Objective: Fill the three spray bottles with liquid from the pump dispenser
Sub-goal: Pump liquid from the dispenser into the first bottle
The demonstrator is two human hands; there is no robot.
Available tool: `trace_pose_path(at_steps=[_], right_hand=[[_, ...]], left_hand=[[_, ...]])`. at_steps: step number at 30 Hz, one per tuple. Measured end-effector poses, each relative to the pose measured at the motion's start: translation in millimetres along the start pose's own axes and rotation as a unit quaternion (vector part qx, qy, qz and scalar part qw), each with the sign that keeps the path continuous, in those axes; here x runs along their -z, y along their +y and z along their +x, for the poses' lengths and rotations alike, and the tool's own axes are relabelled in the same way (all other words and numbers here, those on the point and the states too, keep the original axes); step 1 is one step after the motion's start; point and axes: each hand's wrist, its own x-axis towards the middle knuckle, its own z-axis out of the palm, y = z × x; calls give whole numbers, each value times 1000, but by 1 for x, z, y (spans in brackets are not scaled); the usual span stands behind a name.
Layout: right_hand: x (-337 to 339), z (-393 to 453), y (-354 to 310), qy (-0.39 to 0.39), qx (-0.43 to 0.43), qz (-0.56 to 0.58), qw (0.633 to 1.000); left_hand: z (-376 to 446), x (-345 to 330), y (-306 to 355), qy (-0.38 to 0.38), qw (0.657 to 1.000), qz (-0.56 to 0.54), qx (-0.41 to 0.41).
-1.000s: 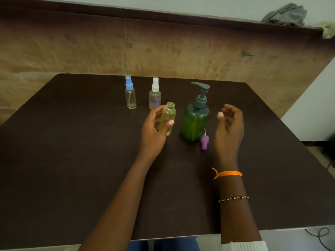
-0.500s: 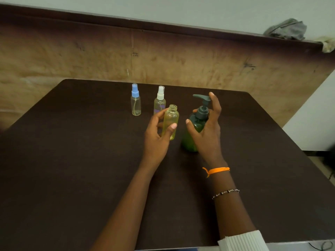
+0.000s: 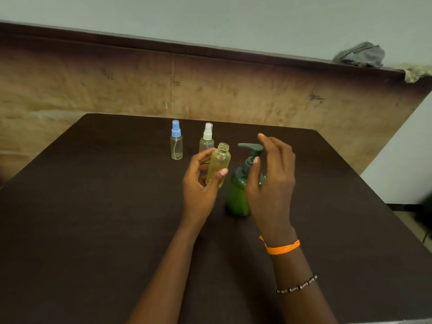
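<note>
- Left hand pinches the uncapped yellow spray bottle, lifted just beside the green pump dispenser on the worktop.
- Right hand, fingers loosely spread, hovers at the pump head.
- Best: bring the bottle mouth under the nozzle tip, then press slowly.

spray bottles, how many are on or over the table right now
3. Blue-capped bottle stands farthest left, white-capped bottle beside it, and the uncapped yellow bottle is held in the left hand next to the pump dispenser.
</note>
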Motion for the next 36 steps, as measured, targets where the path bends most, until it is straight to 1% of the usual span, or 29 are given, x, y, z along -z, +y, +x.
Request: trace_pose_path(at_steps=[3, 7, 10, 14, 19, 21, 24, 27, 29, 31, 34, 36], right_hand=[[-8, -3, -10, -18, 33, -73, 997], [-9, -10, -12, -28, 30, -136, 990], [-7, -7, -12, -21, 28, -147, 988], [-10, -3, -11, -7, 37, -146, 989], [-15, -3, -9, 22, 49, -133, 990], [-17, -6, -6, 32, 58, -144, 987], [-18, -12, -1, 38, 74, -164, 983], [-16, -6, -4, 28, 66, -157, 985], [-12, 1, -9, 23, 64, -150, 986], [-10, 4, -11, 18, 62, -150, 987], [-16, -4, -6, 19, 69, -187, 980], [-20, -10, -1, 18, 74, -204, 976]], left_hand=[[-2, 1, 3, -1, 1000, 1, -16], [-1, 0, 3, 1, 999, 1, -39], [0, -2, 3, -9, 998, 22, -58], [2, -3, 2, -22, 992, 82, -98], [2, -2, 5, -45, 993, 72, -88], [2, -3, 6, -52, 993, 60, -89], [1, 0, 6, -45, 998, -2, -47], [3, 3, 8, -9, 998, -60, 1], [5, 3, 9, 11, 996, -88, 18], [5, 2, 12, 19, 994, -100, 31], [4, 0, 14, 23, 992, -107, 56], [4, 1, 14, 24, 993, -104, 58]])
